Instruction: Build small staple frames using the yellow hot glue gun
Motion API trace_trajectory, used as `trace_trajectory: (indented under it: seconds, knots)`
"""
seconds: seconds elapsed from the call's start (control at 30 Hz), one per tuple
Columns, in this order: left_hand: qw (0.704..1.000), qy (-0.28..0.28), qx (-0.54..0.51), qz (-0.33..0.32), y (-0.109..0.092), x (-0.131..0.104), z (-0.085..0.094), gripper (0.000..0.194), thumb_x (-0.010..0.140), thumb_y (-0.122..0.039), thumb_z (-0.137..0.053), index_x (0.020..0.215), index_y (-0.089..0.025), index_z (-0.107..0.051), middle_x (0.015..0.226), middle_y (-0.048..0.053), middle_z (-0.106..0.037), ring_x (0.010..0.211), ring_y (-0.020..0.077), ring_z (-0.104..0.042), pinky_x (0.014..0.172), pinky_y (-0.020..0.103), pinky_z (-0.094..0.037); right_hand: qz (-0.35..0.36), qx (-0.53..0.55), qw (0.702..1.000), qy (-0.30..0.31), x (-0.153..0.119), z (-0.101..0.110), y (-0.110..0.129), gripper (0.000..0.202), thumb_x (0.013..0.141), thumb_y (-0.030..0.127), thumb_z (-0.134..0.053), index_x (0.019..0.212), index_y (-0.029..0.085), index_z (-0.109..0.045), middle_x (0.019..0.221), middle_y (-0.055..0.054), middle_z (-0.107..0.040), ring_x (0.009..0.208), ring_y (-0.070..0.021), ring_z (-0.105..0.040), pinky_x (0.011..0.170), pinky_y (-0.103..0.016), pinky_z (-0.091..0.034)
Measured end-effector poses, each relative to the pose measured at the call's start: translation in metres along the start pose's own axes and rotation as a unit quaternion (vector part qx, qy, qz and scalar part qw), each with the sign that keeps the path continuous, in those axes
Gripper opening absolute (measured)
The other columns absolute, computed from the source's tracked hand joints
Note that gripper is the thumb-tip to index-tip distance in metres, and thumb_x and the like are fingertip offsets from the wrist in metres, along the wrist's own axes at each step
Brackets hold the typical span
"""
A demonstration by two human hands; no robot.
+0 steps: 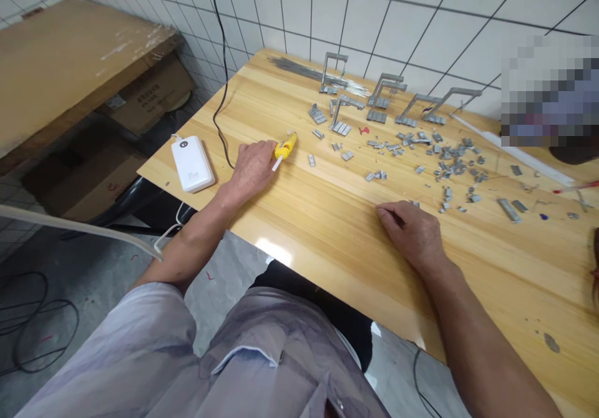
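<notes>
My left hand [255, 167] is closed around a yellow hot glue gun [286, 147], lying low over the wooden table. A white glue stick [278, 163] pokes out of the gun, and a black cord [219, 125] runs to this hand. My right hand [414, 229] rests on the tabletop with its fingers curled in and nothing visible in them. Just beyond it lie many small grey metal pieces [452, 163]. Farther back stand several bent metal frames on flat grey blocks, one of them a frame [344, 118] nearest the glue gun.
A white power bank [191, 163] lies at the table's left edge. Thin metal rods [304, 72] lie along the tiled wall. A white strip [515, 150] and a red pen [578, 187] are at the right. Cardboard boxes [150, 90] sit under another table [70, 56].
</notes>
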State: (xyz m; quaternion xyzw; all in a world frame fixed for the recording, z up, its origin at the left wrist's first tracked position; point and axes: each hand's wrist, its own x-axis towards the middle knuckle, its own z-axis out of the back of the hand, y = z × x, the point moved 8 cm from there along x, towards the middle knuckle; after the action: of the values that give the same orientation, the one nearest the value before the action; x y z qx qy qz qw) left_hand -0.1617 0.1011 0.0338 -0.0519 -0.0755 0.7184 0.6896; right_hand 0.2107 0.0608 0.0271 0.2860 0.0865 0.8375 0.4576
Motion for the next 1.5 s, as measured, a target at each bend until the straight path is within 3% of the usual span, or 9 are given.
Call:
trace_trajectory:
  seconds: [0.2,0.7,1.5]
  knots:
    - [0.999,-0.029,-0.024,0.004,0.006,0.000,0.004,0.031,0.106,-0.023,-0.046,0.133,-0.022,-0.063,0.135,0.019,-0.075,0.130,0.0418,-0.068,0.109,0.057,-0.046,0.001,-0.005,1.000,0.002,0.001,0.000,0.002,0.024,0.107,0.030,-0.061,0.099,0.028,-0.083,0.093,-0.004,-0.087,0.085,-0.0225,-0.082,0.076,-0.034,-0.062]
    - [0.999,-0.024,-0.018,-0.013,0.003,-0.004,-0.001,0.030,0.105,-0.025,-0.047,0.130,-0.023,-0.063,0.133,0.019,-0.076,0.126,0.0401,-0.067,0.109,0.057,-0.044,-0.011,0.005,1.000,0.007,0.000,-0.001,-0.001,0.024,0.107,0.032,-0.061,0.101,0.029,-0.084,0.095,-0.005,-0.087,0.088,-0.0234,-0.082,0.080,-0.035,-0.063]
    - [1.000,-0.018,-0.019,0.011,0.011,-0.002,0.001,0.027,0.107,-0.027,-0.046,0.129,-0.025,-0.061,0.134,0.018,-0.075,0.128,0.0406,-0.067,0.108,0.057,-0.046,-0.013,0.007,1.000,0.014,0.003,0.001,0.003,0.024,0.107,0.032,-0.060,0.098,0.029,-0.083,0.093,-0.004,-0.087,0.085,-0.0234,-0.082,0.079,-0.036,-0.063]
